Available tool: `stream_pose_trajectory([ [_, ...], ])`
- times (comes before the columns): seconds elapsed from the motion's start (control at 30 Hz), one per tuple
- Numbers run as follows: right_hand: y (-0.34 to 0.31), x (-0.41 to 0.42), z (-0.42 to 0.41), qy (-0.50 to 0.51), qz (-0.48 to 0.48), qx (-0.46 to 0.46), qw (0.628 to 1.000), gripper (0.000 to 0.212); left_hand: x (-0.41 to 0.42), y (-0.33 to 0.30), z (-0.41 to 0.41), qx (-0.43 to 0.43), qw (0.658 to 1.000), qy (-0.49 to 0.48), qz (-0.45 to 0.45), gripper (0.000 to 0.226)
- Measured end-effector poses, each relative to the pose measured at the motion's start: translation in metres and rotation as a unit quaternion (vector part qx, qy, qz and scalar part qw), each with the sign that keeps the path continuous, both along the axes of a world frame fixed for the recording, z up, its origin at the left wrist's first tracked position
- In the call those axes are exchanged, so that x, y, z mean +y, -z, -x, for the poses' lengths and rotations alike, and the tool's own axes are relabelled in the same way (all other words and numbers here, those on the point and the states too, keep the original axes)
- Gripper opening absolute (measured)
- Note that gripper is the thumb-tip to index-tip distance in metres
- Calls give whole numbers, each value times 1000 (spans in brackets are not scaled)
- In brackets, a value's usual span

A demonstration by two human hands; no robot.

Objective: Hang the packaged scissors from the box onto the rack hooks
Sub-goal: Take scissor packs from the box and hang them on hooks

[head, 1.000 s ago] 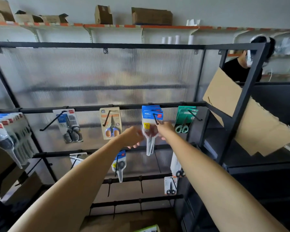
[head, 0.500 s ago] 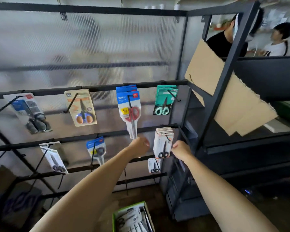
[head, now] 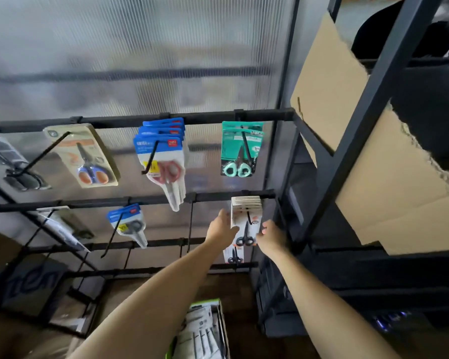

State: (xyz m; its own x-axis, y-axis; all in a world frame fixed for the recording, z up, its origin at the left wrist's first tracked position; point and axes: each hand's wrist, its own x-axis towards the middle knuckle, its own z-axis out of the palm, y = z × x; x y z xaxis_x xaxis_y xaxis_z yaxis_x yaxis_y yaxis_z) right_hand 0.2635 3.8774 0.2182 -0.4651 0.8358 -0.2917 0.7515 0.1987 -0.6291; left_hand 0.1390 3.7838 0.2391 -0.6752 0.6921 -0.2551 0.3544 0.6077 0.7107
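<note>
Both hands flank the stack of white-carded black scissors (head: 246, 218) on the right hook of the second rail: the left hand (head: 222, 230) lies flat against its left edge, the right hand (head: 271, 235) loosely curled at its right edge, grip unclear. Best to square the cards gently and push them back along the hook. More packs wait in the green-rimmed box (head: 200, 330) near the floor.

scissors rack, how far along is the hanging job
Done: several hooks already carry packs, like the blue-carded red-handled scissors. In hand: left hand and right hand flank the white-carded black scissors stack on its hook. Left: the green-edged box below still holds packs.
</note>
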Motion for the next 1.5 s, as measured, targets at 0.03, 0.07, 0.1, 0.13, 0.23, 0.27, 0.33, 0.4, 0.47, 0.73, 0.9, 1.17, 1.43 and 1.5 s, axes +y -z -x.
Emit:
stream_pose_trajectory([
  [0.03,5,4,2,3,2,7,1000,30,5,3,-1,-6,1000,-20,-15,38],
  [0.07,8,8,5,4,2,15,1000,29,10,5,-3,-10,999,-38,-28,34],
  [0.1,11,11,6,3,2,20,1000,28,13,5,-4,-12,998,-53,-39,29],
  [0.13,13,14,8,4,0,28,1000,28,16,6,-6,-8,997,-61,-41,23],
  [0.23,14,18,11,3,-2,45,999,30,20,9,-8,22,999,-24,-32,15],
  [0.27,14,19,11,2,-5,48,999,28,20,9,-9,30,999,-3,-30,16],
  [0.33,14,20,12,8,-5,60,998,26,20,13,-9,45,998,25,-24,16],
  [0.4,14,21,14,12,-9,67,998,23,19,16,-11,57,998,32,-20,20],
  [0.47,15,21,15,6,-20,68,997,23,17,18,-11,68,997,5,-27,22],
  [0.73,10,19,11,-16,-39,58,997,13,23,-1,-4,21,994,-87,-65,28],
  [0.9,3,19,8,-24,-44,73,996,5,24,1,1,69,995,-63,-38,13],
  [1.17,-9,18,9,-9,-50,101,994,19,23,-4,3,-2,998,-36,-47,20],
  [1.43,-14,24,15,-9,-41,107,993,23,31,-7,11,11,996,-78,-43,17],
  [1.5,-12,24,14,-15,-35,113,993,20,34,-9,11,19,996,-81,-36,17],
])
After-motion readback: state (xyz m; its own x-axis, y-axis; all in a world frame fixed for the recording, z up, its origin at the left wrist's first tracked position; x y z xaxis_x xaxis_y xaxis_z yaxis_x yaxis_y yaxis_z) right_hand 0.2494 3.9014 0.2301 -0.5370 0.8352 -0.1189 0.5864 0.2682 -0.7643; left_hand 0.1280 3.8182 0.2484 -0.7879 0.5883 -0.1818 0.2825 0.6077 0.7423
